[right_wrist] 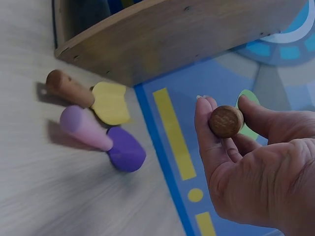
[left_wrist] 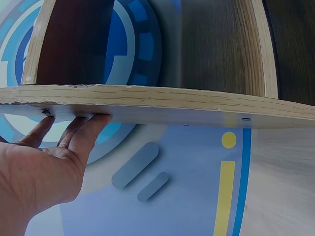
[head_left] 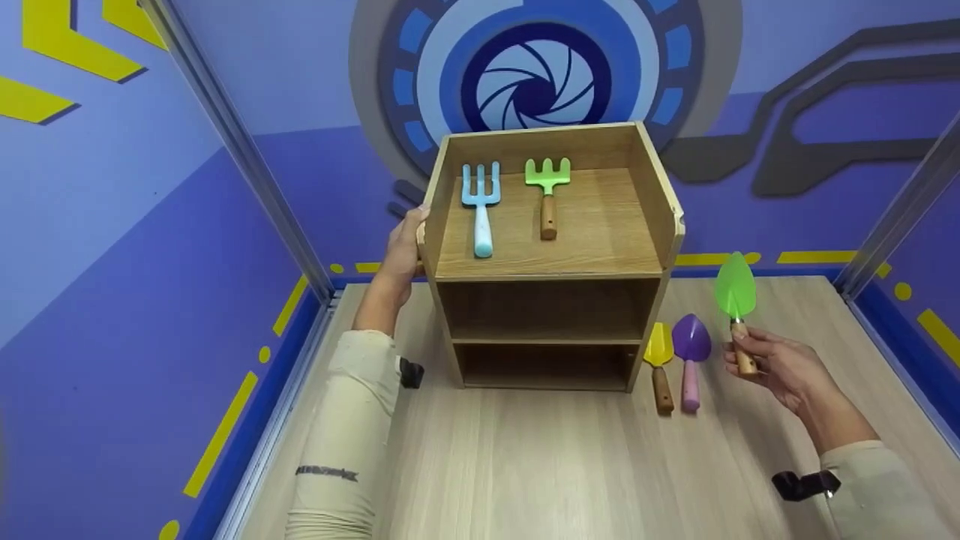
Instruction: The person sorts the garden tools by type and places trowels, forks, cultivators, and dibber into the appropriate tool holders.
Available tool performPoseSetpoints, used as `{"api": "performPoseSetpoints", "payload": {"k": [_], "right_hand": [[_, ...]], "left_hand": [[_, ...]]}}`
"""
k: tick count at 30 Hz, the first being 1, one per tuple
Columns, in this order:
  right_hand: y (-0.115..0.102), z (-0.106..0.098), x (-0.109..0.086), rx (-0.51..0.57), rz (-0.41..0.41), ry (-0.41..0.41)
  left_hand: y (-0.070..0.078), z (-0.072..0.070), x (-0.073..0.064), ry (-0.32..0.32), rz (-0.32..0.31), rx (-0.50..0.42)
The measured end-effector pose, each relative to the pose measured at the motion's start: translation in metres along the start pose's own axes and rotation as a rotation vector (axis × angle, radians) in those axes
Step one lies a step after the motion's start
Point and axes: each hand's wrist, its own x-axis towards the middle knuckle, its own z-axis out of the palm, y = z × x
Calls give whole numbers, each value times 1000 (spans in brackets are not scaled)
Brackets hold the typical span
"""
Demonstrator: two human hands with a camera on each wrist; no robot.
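Note:
My right hand [head_left: 787, 367] pinches the wooden handle of a green garden trowel [head_left: 736, 286], its blade pointing up, to the right of a small wooden shelf [head_left: 547, 272]. From the right wrist view, the round handle end [right_wrist: 226, 121] sits between thumb and fingers. My left hand [head_left: 403, 247] touches the shelf's outer left side with extended fingers [left_wrist: 88, 132]. On the shelf's top lie a light-blue hand fork [head_left: 481, 210] and a green hand rake [head_left: 548, 199] with a wooden handle. A yellow trowel [head_left: 660, 367] and a purple trowel [head_left: 691, 360] lie beside the shelf's right side.
Below the shelf's top are two compartments, a middle one [head_left: 551, 309] and a lower one [head_left: 547, 366]. The shelf stands on a light wood-grain table [head_left: 525, 465]. Blue printed panels [head_left: 150, 300] with metal posts [head_left: 247, 150] enclose the left, back and right.

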Motion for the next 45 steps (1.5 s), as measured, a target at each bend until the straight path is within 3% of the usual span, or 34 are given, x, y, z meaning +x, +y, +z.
{"api": "performPoseSetpoints", "payload": {"k": [10, 17, 30, 45], "right_hand": [[-27, 22, -16, 96, -73, 24], [-40, 40, -20, 14, -115, 59], [-64, 65, -40, 84, -271, 16], [-89, 89, -52, 30, -396, 1]], "left_hand": [[-1, 2, -2, -15, 10, 33], [-1, 1, -1, 5, 27, 31], [-1, 0, -1, -17, 38, 12], [0, 0, -2, -20, 14, -8]]}}
